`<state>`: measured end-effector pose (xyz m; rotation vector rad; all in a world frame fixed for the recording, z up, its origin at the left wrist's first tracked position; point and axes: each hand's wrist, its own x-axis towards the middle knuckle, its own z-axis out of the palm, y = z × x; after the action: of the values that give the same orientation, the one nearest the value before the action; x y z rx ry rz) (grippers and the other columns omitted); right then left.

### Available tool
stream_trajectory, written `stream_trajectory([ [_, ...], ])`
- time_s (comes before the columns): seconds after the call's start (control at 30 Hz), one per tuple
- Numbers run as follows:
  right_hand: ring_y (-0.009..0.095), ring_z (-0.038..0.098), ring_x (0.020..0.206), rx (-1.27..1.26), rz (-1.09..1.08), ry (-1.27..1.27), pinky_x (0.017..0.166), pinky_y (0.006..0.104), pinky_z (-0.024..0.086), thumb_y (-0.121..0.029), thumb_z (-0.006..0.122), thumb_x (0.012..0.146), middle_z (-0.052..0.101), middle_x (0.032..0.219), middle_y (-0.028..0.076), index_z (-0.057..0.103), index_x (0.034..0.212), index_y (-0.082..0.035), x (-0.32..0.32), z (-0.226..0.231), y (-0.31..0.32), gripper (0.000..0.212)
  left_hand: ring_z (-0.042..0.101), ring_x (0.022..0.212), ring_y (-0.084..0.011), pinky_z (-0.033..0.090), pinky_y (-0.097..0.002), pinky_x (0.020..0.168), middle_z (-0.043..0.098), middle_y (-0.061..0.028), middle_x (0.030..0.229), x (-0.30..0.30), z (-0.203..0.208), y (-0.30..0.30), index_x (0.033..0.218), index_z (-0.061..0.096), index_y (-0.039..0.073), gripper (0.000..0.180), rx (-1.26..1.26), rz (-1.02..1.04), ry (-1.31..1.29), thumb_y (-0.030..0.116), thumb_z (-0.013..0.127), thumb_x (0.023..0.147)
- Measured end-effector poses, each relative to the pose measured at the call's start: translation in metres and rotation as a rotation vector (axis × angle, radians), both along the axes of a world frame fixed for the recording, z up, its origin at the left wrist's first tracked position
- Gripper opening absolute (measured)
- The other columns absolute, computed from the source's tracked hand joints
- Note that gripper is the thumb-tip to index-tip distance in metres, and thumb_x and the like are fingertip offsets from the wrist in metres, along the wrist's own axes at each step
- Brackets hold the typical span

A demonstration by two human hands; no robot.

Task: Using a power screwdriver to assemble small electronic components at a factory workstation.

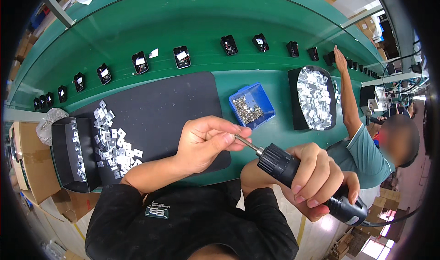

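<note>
- Left hand (206, 141): thumb and forefinger pinched together on the end of the bit (248, 143); whether a small part sits there too is hidden.
- Right hand (316, 175): fingers curled round the body of the driver (280, 163), no gap left.
- Driver: held in front of the torso, near the table edge; long axis slanting, bit pointing left and away from the person, cable (398, 221) leaving the lower right end.
- Blue bin (269, 105): just beyond the bit, partly filled with small metal parts (245, 109).
- Right box (296, 102): black, heaped with pale plates (315, 97).
- Left box (62, 145): black, some plates inside; more lie loose beside it on the dark mat (176, 109).
</note>
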<state>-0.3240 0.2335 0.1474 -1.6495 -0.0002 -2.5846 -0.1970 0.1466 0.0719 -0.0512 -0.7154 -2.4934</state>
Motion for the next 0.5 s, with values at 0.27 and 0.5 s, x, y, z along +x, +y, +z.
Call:
stream_trajectory([
  [0.27,0.012,0.058,0.05,0.001,-0.04,-0.046,0.048,0.0253,0.053,-0.004,0.066,0.082,0.059,0.065,0.004,0.045,0.117,-0.009,0.0,-0.001,-0.001,0.041,0.061,0.105,-0.0297,0.054,-0.037,0.086,0.061,-0.0217,0.112,-0.002,-0.002,-0.006,0.107,0.058,-0.005,0.021,-0.167,-0.001,-0.001,-0.009,0.05,0.088],
  [0.5,0.01,0.055,0.05,0.14,0.095,-0.138,0.049,0.0217,0.052,-0.008,0.067,0.079,0.056,0.063,0.001,0.049,0.113,-0.008,0.001,-0.007,-0.023,0.038,0.066,0.095,-0.0271,0.054,-0.0351,0.083,0.065,-0.0224,0.104,0.001,0.007,-0.025,0.103,0.061,-0.007,0.024,-0.667,0.131,-0.151,-0.014,0.051,0.083],
])
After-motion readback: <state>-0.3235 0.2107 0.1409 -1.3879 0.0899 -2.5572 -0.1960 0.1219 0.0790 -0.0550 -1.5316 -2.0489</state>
